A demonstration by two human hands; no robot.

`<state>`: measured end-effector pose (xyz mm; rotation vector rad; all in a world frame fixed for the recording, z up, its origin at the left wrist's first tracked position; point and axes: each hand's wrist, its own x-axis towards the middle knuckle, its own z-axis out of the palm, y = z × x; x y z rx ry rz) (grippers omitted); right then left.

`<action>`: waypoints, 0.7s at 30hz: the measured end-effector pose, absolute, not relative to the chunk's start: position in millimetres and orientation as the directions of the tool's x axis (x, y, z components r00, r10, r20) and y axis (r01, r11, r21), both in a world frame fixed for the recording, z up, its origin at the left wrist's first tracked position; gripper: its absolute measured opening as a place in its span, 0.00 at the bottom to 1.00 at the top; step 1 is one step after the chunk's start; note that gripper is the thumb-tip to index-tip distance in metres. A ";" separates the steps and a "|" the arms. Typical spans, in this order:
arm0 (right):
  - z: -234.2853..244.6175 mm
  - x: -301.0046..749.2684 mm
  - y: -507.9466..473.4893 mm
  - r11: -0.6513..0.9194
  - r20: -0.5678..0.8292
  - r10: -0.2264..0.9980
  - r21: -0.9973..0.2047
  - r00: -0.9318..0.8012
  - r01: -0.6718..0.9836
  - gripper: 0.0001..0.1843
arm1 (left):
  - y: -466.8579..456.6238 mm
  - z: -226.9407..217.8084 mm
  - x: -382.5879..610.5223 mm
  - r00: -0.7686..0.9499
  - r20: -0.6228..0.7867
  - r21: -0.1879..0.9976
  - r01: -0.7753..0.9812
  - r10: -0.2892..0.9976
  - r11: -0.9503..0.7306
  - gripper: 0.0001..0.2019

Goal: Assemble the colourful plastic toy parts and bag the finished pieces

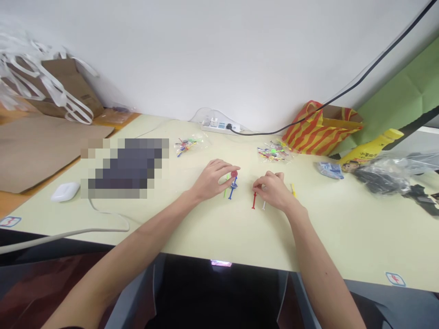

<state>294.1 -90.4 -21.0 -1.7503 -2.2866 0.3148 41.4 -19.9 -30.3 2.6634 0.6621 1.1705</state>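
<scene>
My left hand [213, 179] is closed in a pinch, with a small red round plastic piece [234, 173] at its fingertips. Just below those fingers lies a thin blue plastic stick piece [232, 189], and a light green stick [225, 191] is partly hidden beside it. My right hand [270, 188] pinches the upper end of a red plastic stick piece [254, 201] at the table. Under the right palm a white stick [264, 205] shows only its lower end. A yellow piece [293, 190] lies to the right of that hand.
Two clear bags of colourful plastic pieces [188, 145] [274, 151] lie behind my hands. A power strip [219, 125] with a black cable runs along the wall. At right stand a striped bag [315, 132] and a yellow bottle [370, 150]; a white case [65, 192] sits left.
</scene>
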 end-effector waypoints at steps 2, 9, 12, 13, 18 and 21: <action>-19.1 293.5 -91.2 0.259 0.047 0.965 -0.325 -0.258 0.909 0.09 | -20.9 -29.0 41.7 0.613 0.647 0.315 0.327 0.454 -0.891 0.11; -16.2 293.6 -93.5 0.298 0.019 0.950 -0.366 -0.313 0.882 0.08 | -20.9 -26.8 40.9 0.622 0.622 0.334 0.338 0.476 -0.880 0.07; -19.3 295.0 -93.2 0.334 0.044 0.938 -0.371 -0.343 0.867 0.07 | -20.2 -27.3 40.4 0.627 0.617 0.333 0.341 0.477 -0.879 0.07; -20.5 295.4 -93.0 0.345 0.055 0.935 -0.374 -0.351 0.861 0.07 | -20.1 -27.4 40.3 0.627 0.617 0.333 0.341 0.477 -0.879 0.07; -25.1 296.9 -92.2 0.371 0.077 0.926 -0.376 -0.371 0.849 0.07 | -20.7 -27.1 40.8 0.628 0.609 0.340 0.344 0.484 -0.875 0.06; -26.1 296.5 -91.8 0.377 0.084 0.924 -0.372 -0.373 0.848 0.06 | -20.8 -27.1 41.0 0.630 0.603 0.343 0.350 0.490 -0.872 0.07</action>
